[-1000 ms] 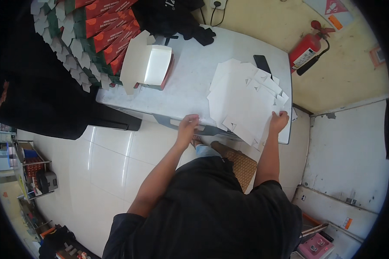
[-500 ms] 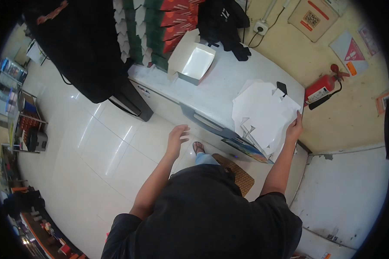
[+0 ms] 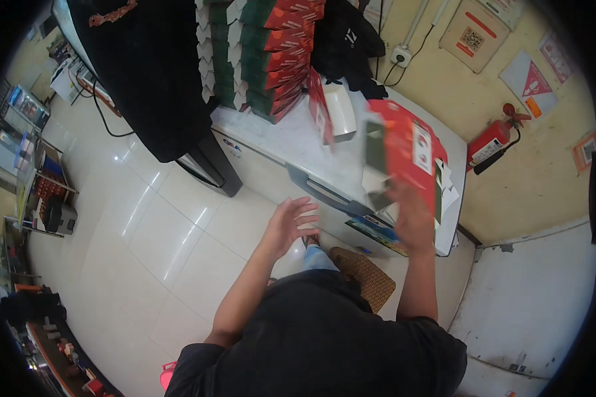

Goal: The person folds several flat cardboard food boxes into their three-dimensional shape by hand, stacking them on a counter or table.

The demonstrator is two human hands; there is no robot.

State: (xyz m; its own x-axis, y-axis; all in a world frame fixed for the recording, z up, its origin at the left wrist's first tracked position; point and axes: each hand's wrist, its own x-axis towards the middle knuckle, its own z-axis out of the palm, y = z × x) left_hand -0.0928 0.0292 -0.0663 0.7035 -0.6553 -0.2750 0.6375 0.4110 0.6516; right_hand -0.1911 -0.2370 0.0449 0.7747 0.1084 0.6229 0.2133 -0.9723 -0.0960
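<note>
My right hand (image 3: 414, 215) is closed on the near edge of a flat red and green cardboard box blank (image 3: 400, 142), which is tilted up and blurred by motion. Beneath it, a pile of blanks (image 3: 449, 188) with white undersides shows at its edges, lying on the right end of the white chest freezer (image 3: 258, 135). In front of the freezer my left hand (image 3: 291, 225) hangs in the air, palm turned inward, fingers spread, holding nothing. One folded box (image 3: 341, 112) with a white inside stands farther back on the freezer top, its red lid raised.
Tall stacks of red and green boxes (image 3: 271, 59) rise at the back left beside a large black-covered object (image 3: 132, 79). Black cloth (image 3: 347, 46) lies behind the folded box. A red fire extinguisher (image 3: 493, 142) hangs on the right wall. A brown mat (image 3: 364, 274) lies by my feet.
My right hand has lifted a blank from the pile, turned its printed red side up and brought it left. My left hand has risen slightly and moved right, with fingers spread wider.
</note>
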